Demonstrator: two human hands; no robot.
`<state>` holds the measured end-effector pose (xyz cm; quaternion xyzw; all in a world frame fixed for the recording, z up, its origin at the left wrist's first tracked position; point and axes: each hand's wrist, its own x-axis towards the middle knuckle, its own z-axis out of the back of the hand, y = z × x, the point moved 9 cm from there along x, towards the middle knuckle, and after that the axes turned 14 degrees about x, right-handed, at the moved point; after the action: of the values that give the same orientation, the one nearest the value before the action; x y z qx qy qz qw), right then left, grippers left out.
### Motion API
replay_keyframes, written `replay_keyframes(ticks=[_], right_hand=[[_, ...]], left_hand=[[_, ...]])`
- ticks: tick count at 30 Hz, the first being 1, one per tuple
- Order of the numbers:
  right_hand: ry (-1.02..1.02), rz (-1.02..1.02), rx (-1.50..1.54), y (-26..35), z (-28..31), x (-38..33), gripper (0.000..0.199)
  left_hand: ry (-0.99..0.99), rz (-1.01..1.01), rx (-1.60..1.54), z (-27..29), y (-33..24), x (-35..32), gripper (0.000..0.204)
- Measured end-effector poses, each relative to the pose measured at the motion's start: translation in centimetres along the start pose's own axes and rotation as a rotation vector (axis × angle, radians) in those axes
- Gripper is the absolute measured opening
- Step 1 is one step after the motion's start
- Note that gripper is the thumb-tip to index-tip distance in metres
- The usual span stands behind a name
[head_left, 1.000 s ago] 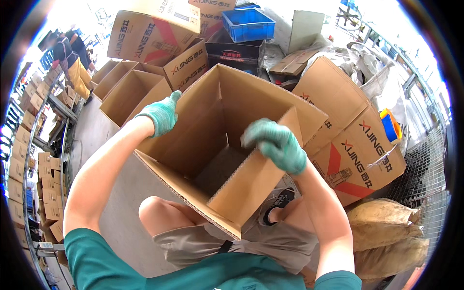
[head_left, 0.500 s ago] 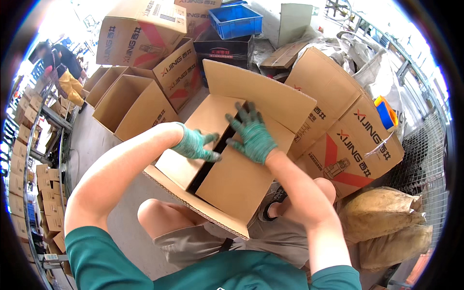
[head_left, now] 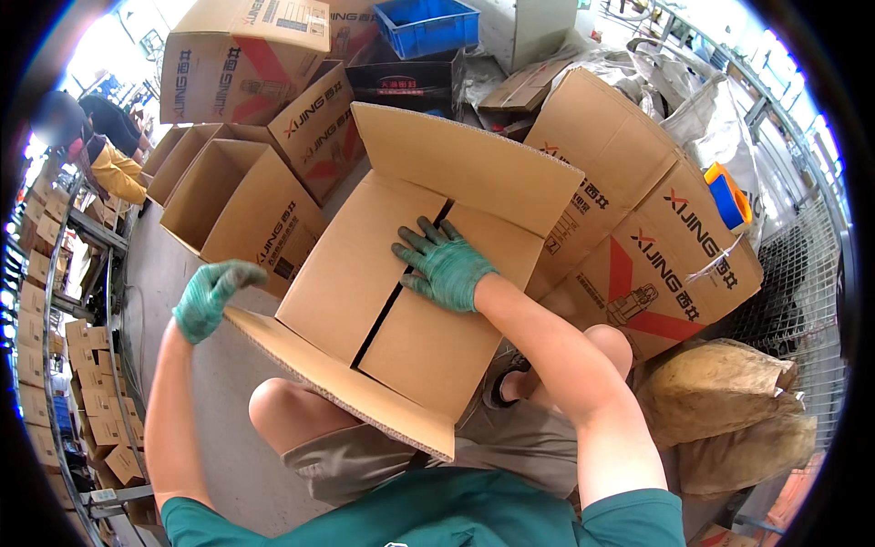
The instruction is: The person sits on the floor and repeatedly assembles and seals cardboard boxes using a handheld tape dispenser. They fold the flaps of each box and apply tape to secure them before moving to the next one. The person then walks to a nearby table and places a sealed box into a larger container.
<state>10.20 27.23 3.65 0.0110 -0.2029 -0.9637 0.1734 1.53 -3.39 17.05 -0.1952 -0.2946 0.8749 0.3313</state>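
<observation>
A brown cardboard box lies tilted between my knees, bottom or top face toward me. Its two inner flaps are folded in, with a narrow dark gap between them. The far flap and the near flap stand outward. My right hand, in a green glove, presses flat across the gap with fingers spread. Off the box to the left, my gloved left hand is raised beside the near flap's corner, fingers slightly bent, thumb apart, nothing seen in it.
Several open cartons stand at the left, with a blue crate behind them. Flattened cartons lean at the right, an orange-and-blue ring-shaped object on them. Dirty sacks lie near right. A person bends at far left.
My left hand has lifted off the box and swung out left. The left inner flap has come down, narrowing the gap. My right hand has shifted slightly left and nearer, still pressing.
</observation>
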Motion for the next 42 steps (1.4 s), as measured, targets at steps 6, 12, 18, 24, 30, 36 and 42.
replay_keyframes(ticks=[6, 12, 18, 24, 30, 36, 42], right_hand=[[0.103, -0.073, 0.637, -2.2, 3.6, 0.3, 0.066], [-0.966, -0.162, 0.112, -3.3, 25.8, -9.3, 0.032], [-0.63, -0.196, 0.693, -6.0, 15.9, -12.3, 0.032], [-0.489, -0.352, 0.656, -3.4, 2.4, -15.9, 0.039], [-0.754, -0.314, 0.904, -4.2, 3.5, -14.2, 0.043], [-0.671, -0.326, 1.066, -6.7, 2.2, -12.7, 0.04], [-0.637, -0.415, 0.947, -6.1, 2.6, -12.7, 0.039]], left_hand=[[-0.4, 0.017, 0.012, -3.5, 5.0, 11.6, 0.053], [-0.142, 0.302, 0.248, -11.6, 7.7, 16.4, 0.07], [-0.282, 0.177, -0.122, -11.3, 12.7, 17.5, 0.077], [-0.179, 0.284, -0.517, -11.2, 5.2, 14.3, 0.077], [-0.062, 0.226, -0.131, -9.8, 4.9, 13.9, 0.054], [-0.192, 0.226, 0.168, -10.2, 6.8, 14.5, 0.05], [-0.178, 0.224, 0.159, -10.3, 5.8, 13.5, 0.058]])
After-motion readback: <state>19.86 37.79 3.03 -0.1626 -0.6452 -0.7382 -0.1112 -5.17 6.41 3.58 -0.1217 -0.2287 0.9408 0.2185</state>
